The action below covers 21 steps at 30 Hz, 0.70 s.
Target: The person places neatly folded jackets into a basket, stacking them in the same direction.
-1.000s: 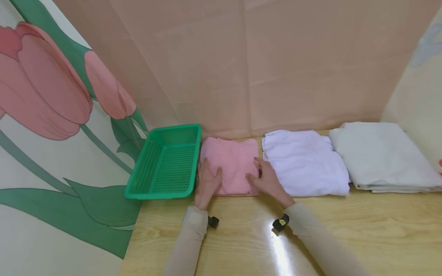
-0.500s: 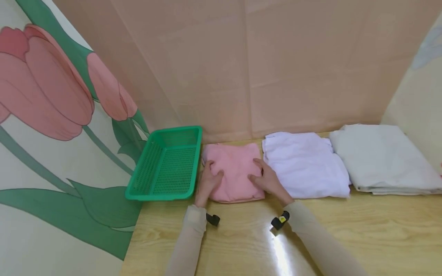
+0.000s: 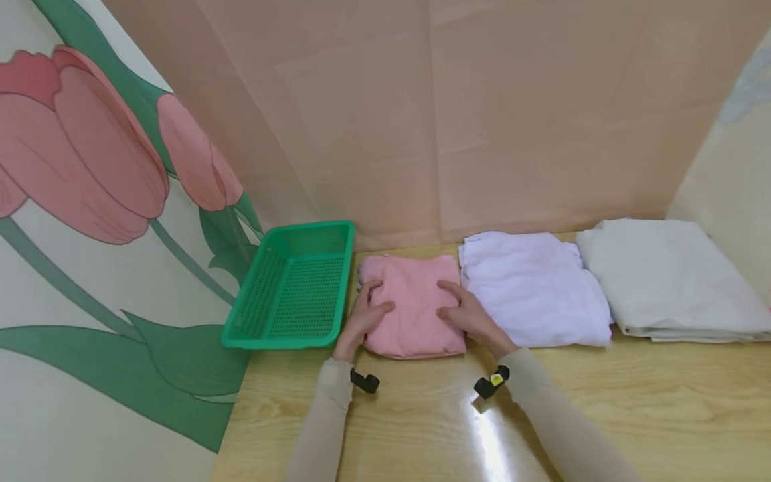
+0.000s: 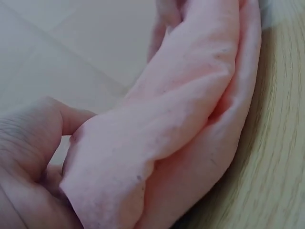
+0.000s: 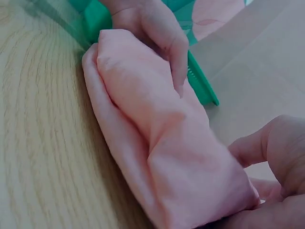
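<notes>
On the wooden table (image 3: 415, 422) in the head view, a folded pink cloth (image 3: 415, 308) between green basket (image 3: 280, 344) and lilac cloth (image 3: 533, 288), gripped at opposite sides by left hand (image 3: 361, 321) and right hand (image 3: 474, 320). From the left wrist, fingers (image 4: 78, 119) clamped on one edge, with a loose front fold (image 4: 190, 138), liable to sag if lifted by upper layers alone. From the right wrist, fingers (image 5: 250, 148) likewise clamped on the other edge, at risk of skewing or bunching the cloth if pulled unevenly.

A pale wood-grain table (image 3: 415, 428) bears, left to right, a green perforated plastic basket (image 3: 280, 344), folded pink cloth (image 3: 415, 304), folded lavender cloth (image 3: 536, 288) and folded off-white cloth (image 3: 668, 274).
</notes>
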Each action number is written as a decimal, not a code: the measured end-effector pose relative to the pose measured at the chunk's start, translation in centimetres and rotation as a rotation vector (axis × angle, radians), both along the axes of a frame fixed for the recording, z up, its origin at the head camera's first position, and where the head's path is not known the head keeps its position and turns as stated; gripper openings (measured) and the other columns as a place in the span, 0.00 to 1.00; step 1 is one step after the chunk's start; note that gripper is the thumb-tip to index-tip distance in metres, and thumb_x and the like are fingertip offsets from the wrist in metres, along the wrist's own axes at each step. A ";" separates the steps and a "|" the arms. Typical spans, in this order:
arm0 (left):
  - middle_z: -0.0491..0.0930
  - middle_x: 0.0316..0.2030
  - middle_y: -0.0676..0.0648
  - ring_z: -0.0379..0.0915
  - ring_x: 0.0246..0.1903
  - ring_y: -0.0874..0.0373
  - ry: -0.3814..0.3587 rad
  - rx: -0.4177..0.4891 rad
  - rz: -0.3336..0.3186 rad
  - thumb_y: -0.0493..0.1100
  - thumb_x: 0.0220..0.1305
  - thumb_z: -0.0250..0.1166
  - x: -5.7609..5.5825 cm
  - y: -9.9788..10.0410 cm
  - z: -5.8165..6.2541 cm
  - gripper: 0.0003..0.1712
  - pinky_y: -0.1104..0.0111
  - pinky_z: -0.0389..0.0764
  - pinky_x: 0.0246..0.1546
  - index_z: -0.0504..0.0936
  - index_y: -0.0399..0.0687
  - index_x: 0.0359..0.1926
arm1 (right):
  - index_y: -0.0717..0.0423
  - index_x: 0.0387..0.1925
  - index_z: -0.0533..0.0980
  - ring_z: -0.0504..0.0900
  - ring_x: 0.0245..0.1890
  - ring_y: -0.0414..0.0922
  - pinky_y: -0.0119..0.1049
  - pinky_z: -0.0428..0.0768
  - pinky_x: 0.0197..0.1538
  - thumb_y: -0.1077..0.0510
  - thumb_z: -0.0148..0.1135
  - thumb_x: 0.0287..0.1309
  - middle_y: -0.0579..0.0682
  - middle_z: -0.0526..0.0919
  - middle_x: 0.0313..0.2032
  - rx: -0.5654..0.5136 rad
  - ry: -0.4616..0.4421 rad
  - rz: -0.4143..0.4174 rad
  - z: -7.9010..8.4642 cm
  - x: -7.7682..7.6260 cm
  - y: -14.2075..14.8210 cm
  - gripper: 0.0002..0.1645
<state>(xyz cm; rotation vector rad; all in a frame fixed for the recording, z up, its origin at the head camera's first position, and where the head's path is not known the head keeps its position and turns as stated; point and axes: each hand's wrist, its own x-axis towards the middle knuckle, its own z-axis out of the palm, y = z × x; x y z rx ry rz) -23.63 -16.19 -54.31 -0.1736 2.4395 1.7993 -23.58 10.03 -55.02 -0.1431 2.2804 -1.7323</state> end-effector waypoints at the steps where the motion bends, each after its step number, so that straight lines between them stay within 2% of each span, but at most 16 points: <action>1: 0.62 0.80 0.38 0.54 0.79 0.40 -0.003 0.000 0.000 0.40 0.63 0.73 0.0 0.0 0.0 0.37 0.44 0.56 0.80 0.72 0.50 0.72 | 0.56 0.82 0.61 0.66 0.69 0.60 0.49 0.72 0.65 0.65 0.64 0.63 0.68 0.61 0.79 0.005 0.004 0.001 0.0 0.0 0.0 0.47; 3: 0.62 0.79 0.37 0.55 0.79 0.39 -0.004 0.007 0.001 0.38 0.63 0.72 0.0 0.1 0.1 0.38 0.43 0.56 0.79 0.71 0.49 0.72 | 0.56 0.82 0.60 0.67 0.67 0.61 0.45 0.74 0.60 0.66 0.63 0.63 0.68 0.61 0.79 0.009 0.012 -0.002 0.1 0.2 0.0 0.47; 6: 0.63 0.78 0.35 0.56 0.78 0.39 -0.002 0.020 0.004 0.37 0.62 0.73 0.0 0.1 0.1 0.38 0.43 0.58 0.79 0.71 0.48 0.72 | 0.56 0.82 0.60 0.66 0.68 0.61 0.44 0.73 0.60 0.67 0.61 0.63 0.68 0.60 0.79 0.002 0.017 -0.005 0.3 0.2 0.2 0.47; 9: 0.64 0.76 0.33 0.59 0.76 0.38 0.007 0.039 0.007 0.35 0.60 0.74 0.2 0.1 0.2 0.40 0.43 0.60 0.78 0.70 0.46 0.73 | 0.55 0.83 0.59 0.64 0.69 0.60 0.47 0.73 0.63 0.68 0.60 0.64 0.67 0.57 0.80 -0.037 -0.004 -0.004 0.6 0.3 0.4 0.47; 11: 0.64 0.76 0.31 0.59 0.75 0.37 0.007 0.046 0.016 0.36 0.59 0.75 0.3 0.1 0.1 0.41 0.42 0.61 0.77 0.70 0.46 0.73 | 0.55 0.83 0.57 0.64 0.69 0.61 0.46 0.74 0.62 0.68 0.60 0.65 0.67 0.56 0.81 -0.073 -0.027 0.002 0.6 0.3 0.6 0.48; 16: 0.63 0.75 0.29 0.59 0.75 0.36 -0.009 0.056 0.043 0.39 0.60 0.77 0.8 0.1 -0.1 0.42 0.42 0.62 0.76 0.71 0.47 0.73 | 0.55 0.84 0.55 0.62 0.70 0.60 0.49 0.73 0.66 0.69 0.59 0.67 0.67 0.52 0.82 -0.153 -0.076 0.012 0.5 0.4 1.0 0.48; 21: 0.64 0.76 0.29 0.59 0.76 0.35 -0.009 0.032 0.058 0.39 0.61 0.76 1.0 0.3 0.0 0.42 0.42 0.62 0.77 0.71 0.47 0.74 | 0.54 0.85 0.54 0.61 0.72 0.60 0.53 0.70 0.71 0.69 0.58 0.68 0.67 0.50 0.82 -0.177 -0.104 0.016 0.4 0.4 1.0 0.48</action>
